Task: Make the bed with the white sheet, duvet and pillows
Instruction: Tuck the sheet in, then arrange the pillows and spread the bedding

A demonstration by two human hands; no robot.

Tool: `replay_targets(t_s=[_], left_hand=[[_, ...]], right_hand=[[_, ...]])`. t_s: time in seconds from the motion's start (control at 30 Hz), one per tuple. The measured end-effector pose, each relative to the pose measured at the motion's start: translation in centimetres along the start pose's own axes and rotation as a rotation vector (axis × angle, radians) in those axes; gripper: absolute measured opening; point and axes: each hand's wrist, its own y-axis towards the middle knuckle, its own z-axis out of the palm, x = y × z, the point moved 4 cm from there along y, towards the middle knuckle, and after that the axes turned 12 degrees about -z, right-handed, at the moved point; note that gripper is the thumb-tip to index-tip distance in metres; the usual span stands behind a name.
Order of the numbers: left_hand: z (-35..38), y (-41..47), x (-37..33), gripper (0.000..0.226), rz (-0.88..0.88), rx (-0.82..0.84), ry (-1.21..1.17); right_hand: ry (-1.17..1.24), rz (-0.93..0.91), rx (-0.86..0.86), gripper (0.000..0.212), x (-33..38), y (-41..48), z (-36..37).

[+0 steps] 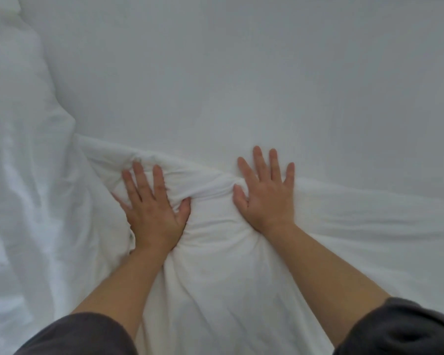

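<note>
Both my left hand (151,208) and right hand (265,193) press flat, fingers spread, on the bunched white fabric duvet (215,239), near the smooth white sheet (241,73).

Flat sheet (241,73) lies open ahead and to the right, while rumpled duvet (23,175) crowds the left

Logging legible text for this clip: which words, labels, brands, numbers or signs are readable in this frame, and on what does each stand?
None can be read.
The flat white sheet and the bunched white bedding show no tag or print.
The dark sleeves show no logo.
The left hand and right hand, pressed flat on the bedding, bear nothing marked.
</note>
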Motion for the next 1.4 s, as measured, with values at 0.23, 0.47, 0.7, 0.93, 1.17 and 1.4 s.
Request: replay_targets(t_s=[0.23,0.47,0.7,0.93,1.17,1.4], left_hand=[[1.4,1.1,-0.2,0.086,0.079,0.105,-0.054],[1.4,1.1,-0.5,0.086,0.111,0.150,-0.082],[0.8,0.9,-0.7,0.087,0.108,0.163,-0.026],[-2.5,1.5,-0.4,0.082,0.209,0.267,0.071],[-13.0,3.2,9.9,0.039,0.807,-0.089,0.124],[-13.5,4.1,18.6,0.070,0.938,-0.140,0.535]], right_hand=[[-0.066,-0.004,-0.078,0.062,-0.4,0.6,0.6],[-0.074,0.013,-0.130,0.062,-1.0,0.4,1.0],[-0.042,-0.012,-0.121,0.061,-1.9,0.6,2.0],[-0.085,0.052,-0.021,0.065,-0.6,0.2,0.8],[-0.024,0.284,0.069,0.060,2.5,-2.8,-0.9],[0.430,0.170,-0.016,0.048,15.0,-6.7,-5.4]])
